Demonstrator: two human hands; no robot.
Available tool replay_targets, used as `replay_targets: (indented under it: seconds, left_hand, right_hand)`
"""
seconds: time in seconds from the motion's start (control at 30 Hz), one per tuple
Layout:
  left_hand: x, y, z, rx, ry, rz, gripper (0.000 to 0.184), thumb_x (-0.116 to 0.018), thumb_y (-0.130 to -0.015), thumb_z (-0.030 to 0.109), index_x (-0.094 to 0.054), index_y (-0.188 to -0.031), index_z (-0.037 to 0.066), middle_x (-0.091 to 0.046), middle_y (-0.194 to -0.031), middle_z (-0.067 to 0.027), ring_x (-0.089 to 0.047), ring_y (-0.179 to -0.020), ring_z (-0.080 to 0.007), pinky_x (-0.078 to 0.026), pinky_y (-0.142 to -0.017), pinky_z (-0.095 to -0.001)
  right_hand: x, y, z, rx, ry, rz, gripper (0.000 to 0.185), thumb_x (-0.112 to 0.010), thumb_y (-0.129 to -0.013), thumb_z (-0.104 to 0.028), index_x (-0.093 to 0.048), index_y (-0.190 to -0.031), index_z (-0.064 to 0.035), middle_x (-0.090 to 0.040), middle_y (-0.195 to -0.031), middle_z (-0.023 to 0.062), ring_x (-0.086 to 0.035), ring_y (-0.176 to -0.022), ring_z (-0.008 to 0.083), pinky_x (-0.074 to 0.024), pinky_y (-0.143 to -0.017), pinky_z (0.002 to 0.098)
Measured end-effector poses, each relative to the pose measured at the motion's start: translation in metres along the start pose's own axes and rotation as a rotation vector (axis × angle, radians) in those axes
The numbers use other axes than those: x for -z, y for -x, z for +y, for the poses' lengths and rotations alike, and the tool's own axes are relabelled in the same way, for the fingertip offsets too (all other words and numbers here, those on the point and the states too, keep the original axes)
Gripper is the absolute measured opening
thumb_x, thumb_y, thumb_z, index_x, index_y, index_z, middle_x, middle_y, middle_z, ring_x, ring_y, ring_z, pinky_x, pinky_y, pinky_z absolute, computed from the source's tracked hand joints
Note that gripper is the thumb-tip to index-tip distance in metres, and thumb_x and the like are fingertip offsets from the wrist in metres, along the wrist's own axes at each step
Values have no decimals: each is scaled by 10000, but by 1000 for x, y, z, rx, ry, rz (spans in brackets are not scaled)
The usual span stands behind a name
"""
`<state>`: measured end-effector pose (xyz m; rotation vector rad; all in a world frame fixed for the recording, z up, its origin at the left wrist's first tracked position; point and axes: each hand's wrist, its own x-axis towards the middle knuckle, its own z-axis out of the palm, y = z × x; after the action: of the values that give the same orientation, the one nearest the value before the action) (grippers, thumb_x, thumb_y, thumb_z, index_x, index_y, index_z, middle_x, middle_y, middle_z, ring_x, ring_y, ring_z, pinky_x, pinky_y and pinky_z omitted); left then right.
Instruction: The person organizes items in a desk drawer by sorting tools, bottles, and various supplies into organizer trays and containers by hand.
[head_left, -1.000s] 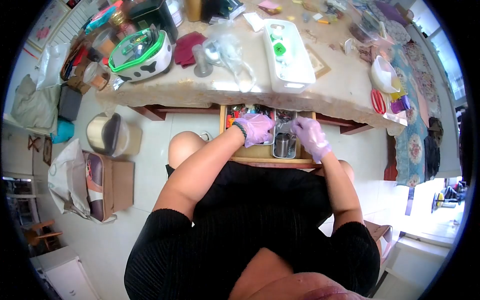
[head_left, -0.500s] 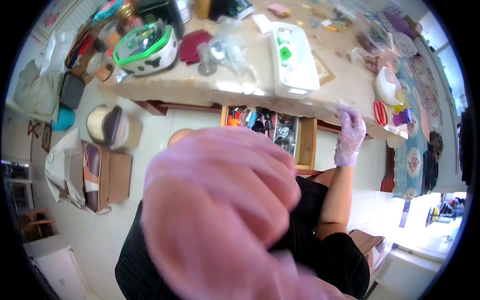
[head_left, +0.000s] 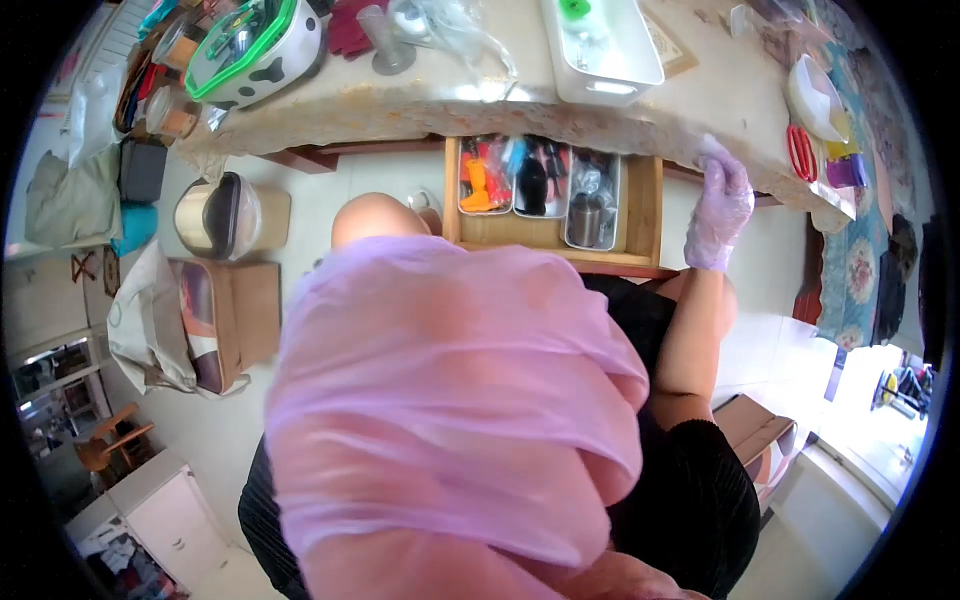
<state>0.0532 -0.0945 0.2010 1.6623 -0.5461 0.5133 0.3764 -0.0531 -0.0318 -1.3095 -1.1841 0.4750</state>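
Drawer (head_left: 640, 205) could get bumped; left hand (head_left: 455, 395) partly blocks its front; right hand (head_left: 722, 205) bent; can't tell either grip.

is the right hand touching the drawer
Apart: the head view shows pale floor between the gloved right hand and the drawer's right side.

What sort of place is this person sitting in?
Most likely a room in someone's home, though I can't say which one. It has a cluttered table with an open drawer holding trays of small things, and a blue floral cloth hanging at the right.
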Motion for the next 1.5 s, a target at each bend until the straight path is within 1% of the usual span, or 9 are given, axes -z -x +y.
replay_targets:
  seconds: [0.37, 0.43, 0.63, 0.8, 0.93, 1.0, 1.03, 1.17, 1.5]
  left_hand:
    - [35, 33, -15, 63, -839, 638, 166, -633, -910, 179, -614, -872, 19, -586, -719, -15, -512, -614, -98, -400, -572, -244]
    - [33, 26, -23, 515, -894, 920, 155, -623, -929, 148, -663, -963, 2, -624, -791, -42, -568, -712, -104, -443, -643, -260]
    - [55, 30, -42, 718, -1028, 658, 295, -625, -948, 281, -674, -1008, -4, -634, -815, -19, -563, -752, -96, -463, -697, -243]
    - [73, 40, -106, 935, -702, 341, 308, -601, -944, 280, -671, -1043, -3, -672, -861, -55, -603, -790, -132, -493, -739, -280]
    - [82, 78, -209, 1163, -493, 47, 316, -487, -949, 250, -646, -1110, 29, -665, -1063, -179, -620, -988, -292, -479, -892, -377]
    - [88, 96, -245, 1265, -807, -265, 321, -494, -883, 196, -654, -1119, 48, -560, -1264, -233, -563, -1111, -368, -453, -952, -410]
    - [90, 105, -252, 1302, -853, -221, 436, -491, -814, 150, -594, -1222, 36, -428, -1404, -254, -481, -1231, -399, -408, -1027, -428]
    - [90, 134, -269, 1272, -1133, 125, 593, -551, -829, 184, -426, -1390, 34, -478, -1381, -244, -479, -1270, -373, -374, -1088, -398]
    - [95, 112, -246, 1342, -932, 127, 649, -504, -856, 193, -320, -1442, -16, -389, -1428, -301, -431, -1286, -429, -357, -1091, -426]
  right_hand:
    - [2, 2, -15, -48, -63, -15, 136, -578, -877, 45, -664, -980, 22, -705, -983, 97, -645, -870, 147, -517, -825, 283]
    - [-4, 1, -13, -72, 69, -221, 128, -613, -846, 23, -678, -955, 12, -725, -950, 79, -655, -812, 129, -531, -772, 271]
    - [-27, 17, 21, -29, 749, -690, 166, -603, -869, -188, -650, -947, -49, -661, -910, 195, -627, -902, 375, -494, -820, 442]
    - [-42, 8, 42, 37, 839, -716, 163, -577, -884, -187, -636, -923, -40, -651, -949, 211, -613, -920, 395, -488, -819, 473]
    - [-46, -17, 49, 278, 929, -648, 147, -563, -876, -161, -627, -862, -29, -646, -895, 211, -624, -887, 391, -501, -781, 464]
    - [-45, -18, 61, 473, 1025, -697, 142, -571, -867, -162, -602, -809, -37, -613, -799, 213, -605, -794, 410, -480, -711, 490]
    - [-44, -18, 64, 507, 1051, -690, 102, -587, -844, -135, -608, -796, -48, -624, -798, 203, -615, -786, 395, -490, -706, 484]
    - [-43, -18, 69, 557, 1014, -635, 83, -590, -836, -118, -610, -789, -52, -631, -798, 193, -625, -787, 382, -495, -706, 482]
    - [-51, -21, 88, 188, 902, -670, 144, -561, -862, -141, -640, -876, -22, -654, -925, 226, -629, -890, 405, -504, -792, 480]
